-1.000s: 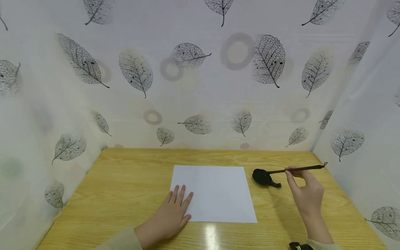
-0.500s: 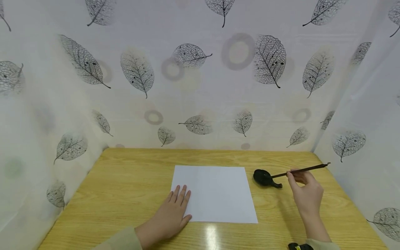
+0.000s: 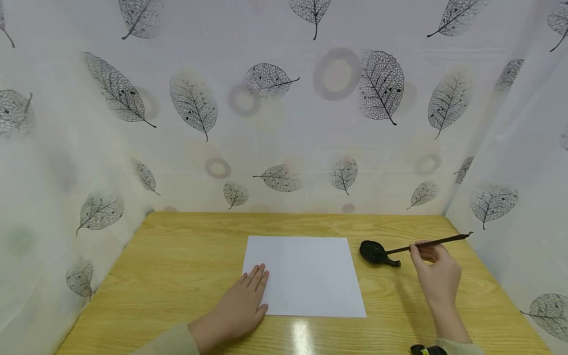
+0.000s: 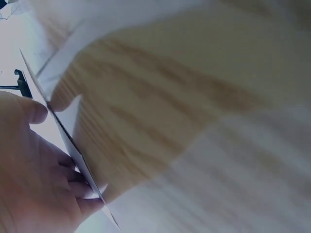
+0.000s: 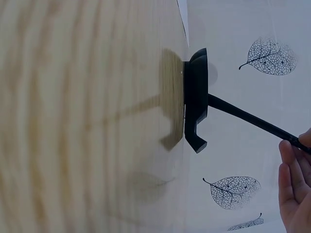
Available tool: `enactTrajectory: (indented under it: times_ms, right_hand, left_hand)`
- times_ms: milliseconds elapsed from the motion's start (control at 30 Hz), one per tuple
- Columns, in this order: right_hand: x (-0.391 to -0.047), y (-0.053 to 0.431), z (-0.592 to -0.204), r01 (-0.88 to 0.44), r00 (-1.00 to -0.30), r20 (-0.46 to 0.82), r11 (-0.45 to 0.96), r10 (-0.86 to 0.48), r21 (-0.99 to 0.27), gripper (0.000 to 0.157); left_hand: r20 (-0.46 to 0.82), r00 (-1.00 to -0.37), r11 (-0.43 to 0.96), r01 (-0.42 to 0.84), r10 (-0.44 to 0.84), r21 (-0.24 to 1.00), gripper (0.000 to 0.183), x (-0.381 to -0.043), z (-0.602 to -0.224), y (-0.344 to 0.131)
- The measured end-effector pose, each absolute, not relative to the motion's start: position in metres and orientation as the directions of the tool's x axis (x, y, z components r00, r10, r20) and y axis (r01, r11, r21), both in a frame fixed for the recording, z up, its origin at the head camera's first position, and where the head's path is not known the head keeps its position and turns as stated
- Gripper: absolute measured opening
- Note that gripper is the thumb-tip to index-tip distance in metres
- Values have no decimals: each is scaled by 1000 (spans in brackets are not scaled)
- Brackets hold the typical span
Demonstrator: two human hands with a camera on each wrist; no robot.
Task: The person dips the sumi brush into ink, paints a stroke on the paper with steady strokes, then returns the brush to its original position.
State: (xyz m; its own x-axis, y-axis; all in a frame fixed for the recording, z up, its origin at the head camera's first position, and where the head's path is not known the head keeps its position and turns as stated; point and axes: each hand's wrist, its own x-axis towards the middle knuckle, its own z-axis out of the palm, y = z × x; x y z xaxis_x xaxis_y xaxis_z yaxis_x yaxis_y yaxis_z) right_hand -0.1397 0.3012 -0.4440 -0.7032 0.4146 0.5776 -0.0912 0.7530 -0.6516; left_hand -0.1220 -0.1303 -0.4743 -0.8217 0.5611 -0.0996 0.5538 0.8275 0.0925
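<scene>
My right hand (image 3: 439,276) pinches a dark calligraphy brush (image 3: 443,240) partway along its handle, with the hanging loop pointing right. The brush slants down to a black inkstone (image 3: 372,251), shaped with a curved stem, on the table right of the paper. In the right wrist view the brush's lower end meets the top of the inkstone (image 5: 196,82), and its bristles are hidden there. My left hand (image 3: 241,308) lies flat with fingers straight and close together on the left edge of a blank white sheet of paper (image 3: 306,276).
The glossy wood-grain table (image 3: 177,256) bears the paper and inkstone. Behind and at both sides hangs a pale curtain (image 3: 284,133) printed with leaves. A black strap with a yellow mark (image 3: 428,350) sits at the right wrist.
The brush has shifted right across the inkstone toward its near right side, the right hand moving slightly right. The left hand's spread fingers have drawn together and moved a little left.
</scene>
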Motion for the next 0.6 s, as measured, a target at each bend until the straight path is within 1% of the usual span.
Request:
enactTrajectory:
  times_ms: [233,600]
  right_hand:
    - [-138,304,-440,-91,-683,581,738,443,-669,12]
    - [-137,307,-427,-108,-653,586,706,481,-700,13]
  left_hand:
    - [-99,-805,811,576,585,105,76,-123,-477,-137]
    - [-65,-774,777,627,630,57,76,-122,-480,-144]
